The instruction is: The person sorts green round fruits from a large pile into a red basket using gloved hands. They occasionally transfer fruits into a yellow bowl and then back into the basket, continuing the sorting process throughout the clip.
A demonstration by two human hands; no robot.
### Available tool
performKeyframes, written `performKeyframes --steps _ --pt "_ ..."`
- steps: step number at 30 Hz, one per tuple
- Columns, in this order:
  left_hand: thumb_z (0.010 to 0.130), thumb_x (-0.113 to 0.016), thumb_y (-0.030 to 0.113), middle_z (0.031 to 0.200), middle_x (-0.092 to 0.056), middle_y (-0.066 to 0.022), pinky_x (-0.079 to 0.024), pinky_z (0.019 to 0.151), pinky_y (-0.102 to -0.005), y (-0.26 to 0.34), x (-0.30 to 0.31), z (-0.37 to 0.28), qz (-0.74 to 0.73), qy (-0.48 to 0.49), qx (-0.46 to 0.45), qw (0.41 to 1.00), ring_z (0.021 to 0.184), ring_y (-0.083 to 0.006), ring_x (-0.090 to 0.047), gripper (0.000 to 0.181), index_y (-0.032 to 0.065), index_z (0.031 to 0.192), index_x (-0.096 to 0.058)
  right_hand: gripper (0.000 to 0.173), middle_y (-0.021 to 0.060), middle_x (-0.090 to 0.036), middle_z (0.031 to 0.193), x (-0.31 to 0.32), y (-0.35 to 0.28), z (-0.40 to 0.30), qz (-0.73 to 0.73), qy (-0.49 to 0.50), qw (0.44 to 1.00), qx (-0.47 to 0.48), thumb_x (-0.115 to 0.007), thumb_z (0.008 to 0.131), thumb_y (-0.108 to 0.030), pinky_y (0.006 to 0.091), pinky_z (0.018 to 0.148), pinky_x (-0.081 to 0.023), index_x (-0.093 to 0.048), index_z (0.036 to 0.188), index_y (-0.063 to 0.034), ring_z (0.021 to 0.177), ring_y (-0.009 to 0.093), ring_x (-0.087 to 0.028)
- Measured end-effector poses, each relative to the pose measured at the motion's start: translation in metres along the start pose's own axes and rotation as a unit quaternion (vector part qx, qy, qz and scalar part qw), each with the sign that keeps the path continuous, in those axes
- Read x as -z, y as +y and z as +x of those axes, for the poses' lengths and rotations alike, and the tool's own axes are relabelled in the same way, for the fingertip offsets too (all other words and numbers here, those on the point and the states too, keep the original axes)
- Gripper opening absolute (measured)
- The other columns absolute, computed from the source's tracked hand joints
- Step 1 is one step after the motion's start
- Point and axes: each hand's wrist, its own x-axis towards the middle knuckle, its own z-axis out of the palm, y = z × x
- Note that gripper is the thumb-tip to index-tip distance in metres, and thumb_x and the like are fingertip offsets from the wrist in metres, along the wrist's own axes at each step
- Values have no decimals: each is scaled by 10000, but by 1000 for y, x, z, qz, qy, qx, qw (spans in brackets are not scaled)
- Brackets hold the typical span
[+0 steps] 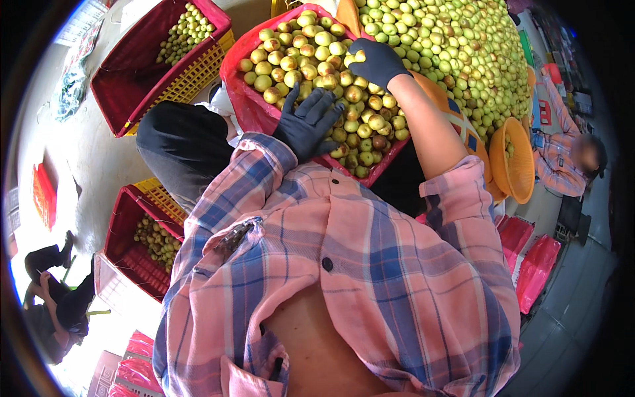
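Before me stands a crate with a red plastic liner [234, 94], filled with round green fruits [307, 72], many of them marked brown. My left hand [310, 119], in a dark glove, lies spread over the fruits at the near left side, palm down, with its fingers apart. At the crate's far right edge my right hand [377, 62], also gloved, is closed around a green fruit [358, 56]. Beyond it lies a large heap of greener fruits [446, 44], with an orange cloth [431, 92] along its near edge.
Two yellow crates with dark red liners, one upper left [114, 79] and one lower left [116, 233], hold some fruits. An orange plastic basket [526, 164] leans at the right, near pink packages [538, 268]. One person [560, 164] is at the far right, another [54, 307] at the lower left.
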Motion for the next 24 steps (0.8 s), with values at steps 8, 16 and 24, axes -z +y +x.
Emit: performKeyframes --steps 8,16,24 --pt "733 -662 527 1316 -534 -56 -187 1108 -664 15 -20 -5 31 -12 -139 990 1337 -268 -386 645 154 1254 -586 382 85 -680 987 1 23 -11 184 5 983 -15 -729 743 -314 354 839 -510 -645 1056 -114 932 244 -648" --pt "792 -597 436 1307 -533 -89 -273 1097 -597 44 -63 6 95 103 -265 954 1277 -269 -448 528 165 1245 -579 345 46 -641 970 46 58 -85 619 77 777 -89 -676 857 -178 258 701 -518 -609 1178 -70 816 124 -618" --pt "780 -640 420 1387 -461 -67 -248 1118 -580 43 -39 30 11 32 -172 985 1276 -266 -469 564 200 1290 -546 301 37 -624 981 124 230 -248 576 322 736 -151 -575 935 -209 240 693 -475 -590 1179 -33 821 99 -569"
